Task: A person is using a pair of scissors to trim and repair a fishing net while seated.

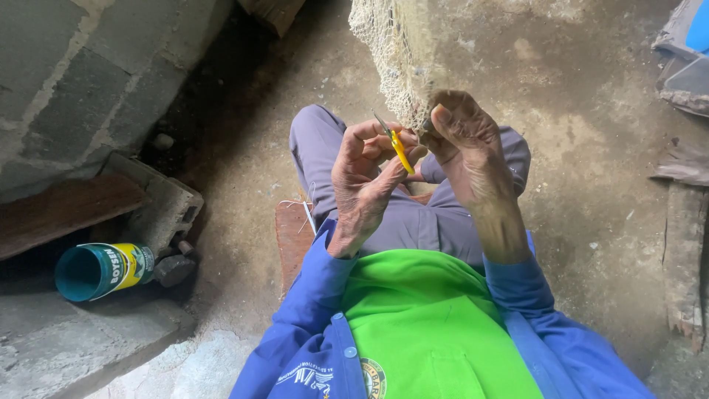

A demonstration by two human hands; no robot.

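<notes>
While the left hand (362, 185) curls its fingers around a small yellow-handled snipping tool with thin metal blades (396, 144), the right hand (465, 148) pinches the lower edge of a pale, fine-meshed knotted net (388, 52) between thumb and fingers. That net hangs down from the top edge of the view, soft and loosely bunched, and meets the two hands above the person's grey-trousered knees (413, 218); the tool's tips point up toward the mesh just beside the right thumb. Blue jacket sleeves (310, 295) and a bright green shirt (428, 318) fill the bottom edge. On the rough, stained concrete floor (591, 148), toward its left edge, a round teal can with a yellow label (103, 270) lies on its side, mouth open leftward; what it holds cannot be told. Beside it stands a grey hollow concrete block (166, 207), under a coarse block wall (81, 74).
</notes>
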